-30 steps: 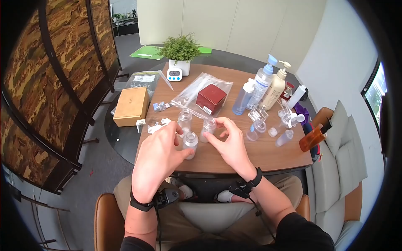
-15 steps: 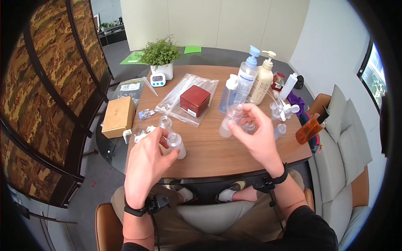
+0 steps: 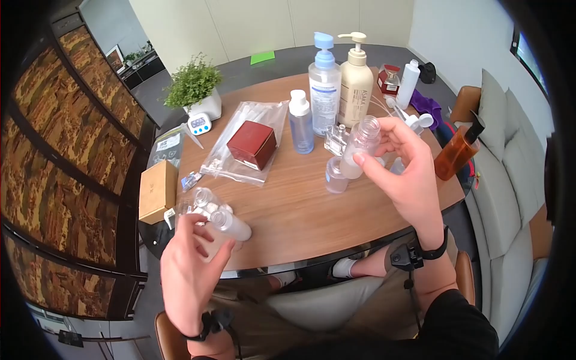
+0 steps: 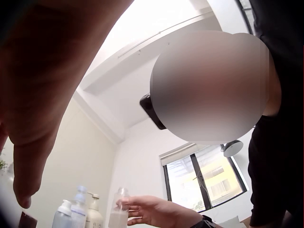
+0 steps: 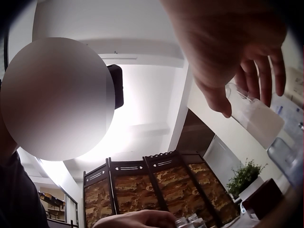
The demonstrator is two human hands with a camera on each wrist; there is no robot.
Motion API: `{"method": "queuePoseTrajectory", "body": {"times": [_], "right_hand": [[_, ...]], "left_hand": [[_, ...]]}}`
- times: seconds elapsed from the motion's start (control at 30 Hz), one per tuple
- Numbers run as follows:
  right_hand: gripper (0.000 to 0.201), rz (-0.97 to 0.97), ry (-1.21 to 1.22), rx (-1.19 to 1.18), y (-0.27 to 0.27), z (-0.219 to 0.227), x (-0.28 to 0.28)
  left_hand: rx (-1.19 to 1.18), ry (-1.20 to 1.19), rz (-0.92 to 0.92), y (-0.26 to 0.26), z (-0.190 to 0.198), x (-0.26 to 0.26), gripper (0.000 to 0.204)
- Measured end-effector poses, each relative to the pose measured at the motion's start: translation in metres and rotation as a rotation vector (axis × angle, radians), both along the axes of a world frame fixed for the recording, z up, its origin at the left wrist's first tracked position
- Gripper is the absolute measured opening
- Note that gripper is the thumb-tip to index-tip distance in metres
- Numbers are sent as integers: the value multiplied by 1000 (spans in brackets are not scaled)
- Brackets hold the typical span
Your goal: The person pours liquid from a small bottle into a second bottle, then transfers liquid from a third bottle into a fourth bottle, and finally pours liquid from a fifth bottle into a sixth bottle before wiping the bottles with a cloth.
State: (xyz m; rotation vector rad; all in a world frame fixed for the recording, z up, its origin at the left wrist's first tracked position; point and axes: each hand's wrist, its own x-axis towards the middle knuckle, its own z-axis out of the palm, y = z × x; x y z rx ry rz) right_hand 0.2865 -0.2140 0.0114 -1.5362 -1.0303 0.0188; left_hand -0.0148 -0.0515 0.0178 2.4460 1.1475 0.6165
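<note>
In the head view my right hand (image 3: 408,171) holds a small clear bottle (image 3: 359,157), cloudy in its lower part, between thumb and fingers. The bottle's mouth is uncapped and tilts slightly right. It overlaps a short clear container (image 3: 336,180) in this view. At the table's near left, two similar open-necked bottles stand close together, a front bottle (image 3: 234,227) and a back bottle (image 3: 205,198). My left hand (image 3: 191,270) is beside the front one, its fingers loosely bent near the neck and its thumb low by the base.
Behind the held bottle are a blue bottle (image 3: 302,129), a blue-topped pump bottle (image 3: 325,99) and a cream pump bottle (image 3: 356,90). A dark red box (image 3: 252,144) lies on a plastic bag (image 3: 264,114). An amber bottle (image 3: 457,156) stands at the right, a cardboard box (image 3: 158,191) at the left.
My right hand has carried its bottle rightwards, away from the two on the left. My left hand has stayed beside those two. The head view has turned.
</note>
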Motion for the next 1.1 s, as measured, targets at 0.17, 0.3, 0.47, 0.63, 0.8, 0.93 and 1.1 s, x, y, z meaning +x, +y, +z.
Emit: {"method": "queuePoseTrajectory", "body": {"times": [0.17,0.3,0.47,0.63,0.8,0.93,1.1], "right_hand": [[39,20,4,-187,-25,14,10],[33,114,61,-358,-35,14,19],[38,194,50,-394,-47,6,26],[39,245,77,-421,-50,1,34],[38,238,55,-403,-51,0,32],[38,222,58,-396,-56,5,25],[38,224,80,-359,-46,9,13]], "left_hand": [[-116,-202,-125,-33,23,14,31],[-98,-248,-394,-26,-17,70,27],[-13,-232,-431,-17,-64,129,51],[78,-218,-456,-20,-71,159,74],[-74,-245,-426,-22,-69,181,73],[-45,-259,-420,-21,-72,184,65],[-84,-210,-355,-23,-56,142,52]]}}
